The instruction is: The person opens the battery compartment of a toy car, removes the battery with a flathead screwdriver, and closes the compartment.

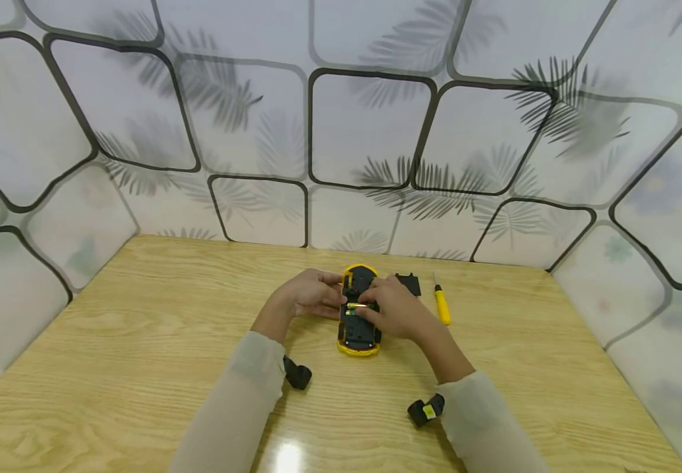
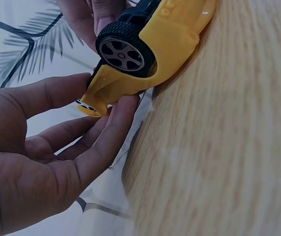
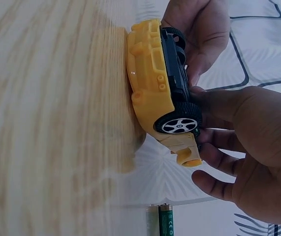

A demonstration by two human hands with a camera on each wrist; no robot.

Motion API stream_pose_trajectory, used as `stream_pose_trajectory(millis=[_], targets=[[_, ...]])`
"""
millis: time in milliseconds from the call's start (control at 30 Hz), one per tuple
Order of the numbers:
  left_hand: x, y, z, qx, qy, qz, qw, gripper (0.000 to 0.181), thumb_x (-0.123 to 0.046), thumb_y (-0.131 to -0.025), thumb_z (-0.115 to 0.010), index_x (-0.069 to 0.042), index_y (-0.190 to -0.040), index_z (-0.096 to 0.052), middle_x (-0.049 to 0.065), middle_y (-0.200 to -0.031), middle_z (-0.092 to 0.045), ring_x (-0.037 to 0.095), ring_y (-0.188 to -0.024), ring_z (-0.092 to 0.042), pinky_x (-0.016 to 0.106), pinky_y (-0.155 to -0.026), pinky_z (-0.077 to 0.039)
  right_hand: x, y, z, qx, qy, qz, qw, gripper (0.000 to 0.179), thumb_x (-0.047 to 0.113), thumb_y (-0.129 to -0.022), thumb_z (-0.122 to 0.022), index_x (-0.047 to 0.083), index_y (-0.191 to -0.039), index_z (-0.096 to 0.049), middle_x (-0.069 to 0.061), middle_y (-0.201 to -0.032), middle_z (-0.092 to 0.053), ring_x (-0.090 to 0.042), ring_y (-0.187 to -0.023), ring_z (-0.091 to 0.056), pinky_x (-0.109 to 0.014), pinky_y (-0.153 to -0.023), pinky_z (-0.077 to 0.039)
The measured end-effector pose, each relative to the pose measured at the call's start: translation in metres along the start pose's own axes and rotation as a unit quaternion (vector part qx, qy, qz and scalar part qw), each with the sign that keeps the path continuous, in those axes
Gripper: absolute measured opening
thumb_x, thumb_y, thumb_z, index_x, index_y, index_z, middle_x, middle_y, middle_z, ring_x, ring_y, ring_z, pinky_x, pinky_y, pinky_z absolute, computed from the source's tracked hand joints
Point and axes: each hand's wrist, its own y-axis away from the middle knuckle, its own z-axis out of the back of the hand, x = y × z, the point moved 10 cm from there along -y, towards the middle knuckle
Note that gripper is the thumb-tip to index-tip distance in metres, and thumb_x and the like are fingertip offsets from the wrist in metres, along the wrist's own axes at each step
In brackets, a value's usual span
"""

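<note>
A yellow toy car [image 1: 360, 341] lies upside down on the table, its black underside up. My left hand [image 1: 319, 293] grips its left side, thumb on the underside edge and fingers on the yellow body [image 2: 174, 44]. Gold-and-green batteries [image 1: 353, 306] show in the opening at the middle of the underside. My right hand [image 1: 396, 307] reaches over from the right, thumb and forefinger pinching a battery there. In the right wrist view its fingertips are partly hidden behind the car's wheel [image 3: 179, 125].
A black battery cover [image 1: 409, 284] lies right of the car, and a yellow-handled screwdriver [image 1: 442, 306] lies farther right. Another green battery [image 3: 166, 219] shows at the bottom of the right wrist view. A patterned wall covering [image 1: 370, 131] stands behind the table [image 1: 140, 368].
</note>
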Motion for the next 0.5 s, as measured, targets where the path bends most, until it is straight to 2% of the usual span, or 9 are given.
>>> stream_pose_trajectory(millis=[133, 500], targets=[[0.0006, -0.0004, 0.0003, 0.002, 0.002, 0.001, 1.0, 0.069, 0.005, -0.096, -0.065, -0.001, -0.158, -0.034, 0.021, -0.141, -0.055, 0.034, -0.119, -0.065, 0.045, -0.093, -0.06, -0.0012, -0.0012, -0.0018, 0.001, 0.0, -0.004, 1.0, 0.024, 0.026, -0.101, -0.069, 0.007, -0.111, -0.078, -0.003, -0.104, -0.07, -0.024, -0.098, -0.06, -0.059, -0.116, -0.035], [-0.0002, 0.0, 0.001, 0.002, 0.002, -0.002, 1.0, 0.067, 0.005, -0.096, -0.065, -0.001, -0.157, -0.038, 0.02, -0.133, -0.059, 0.032, -0.113, -0.067, 0.046, -0.093, -0.06, -0.0034, -0.0007, -0.0021, -0.003, 0.0, -0.023, 0.9997, 0.019, 0.026, -0.1, -0.07, 0.01, -0.106, -0.078, 0.0, -0.101, -0.068, -0.022, -0.095, -0.056, -0.046, -0.096, -0.048]])
